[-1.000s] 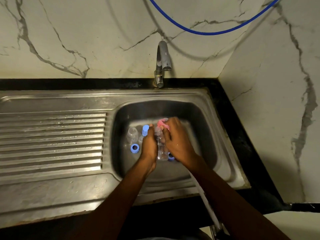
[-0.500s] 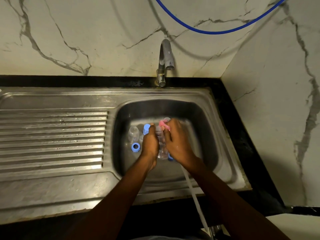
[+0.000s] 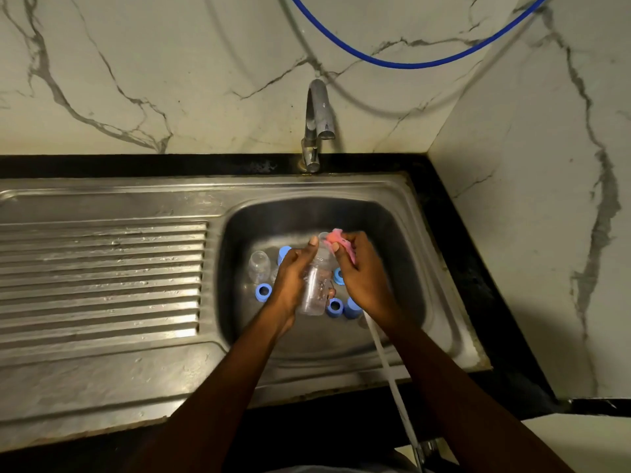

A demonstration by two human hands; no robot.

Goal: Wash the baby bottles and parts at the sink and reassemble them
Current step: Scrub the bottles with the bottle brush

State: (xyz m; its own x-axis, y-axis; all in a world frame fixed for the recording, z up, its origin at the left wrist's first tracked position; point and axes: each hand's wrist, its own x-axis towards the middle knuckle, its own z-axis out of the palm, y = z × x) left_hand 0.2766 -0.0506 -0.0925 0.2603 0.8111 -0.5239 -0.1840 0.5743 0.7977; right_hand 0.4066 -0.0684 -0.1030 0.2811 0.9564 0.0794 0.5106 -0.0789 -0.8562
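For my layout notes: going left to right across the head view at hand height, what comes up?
Ribbed drainboard → loose clear bottle → left hand → held bottle → right hand, gripping the pink cloth.

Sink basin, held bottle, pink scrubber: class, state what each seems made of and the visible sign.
Sink basin: likely stainless steel, brushed grey with dull reflections.
Held bottle: probably clear plastic, see-through with printed marks.
Pink scrubber: seemingly soft sponge or cloth, crumpled and matte.
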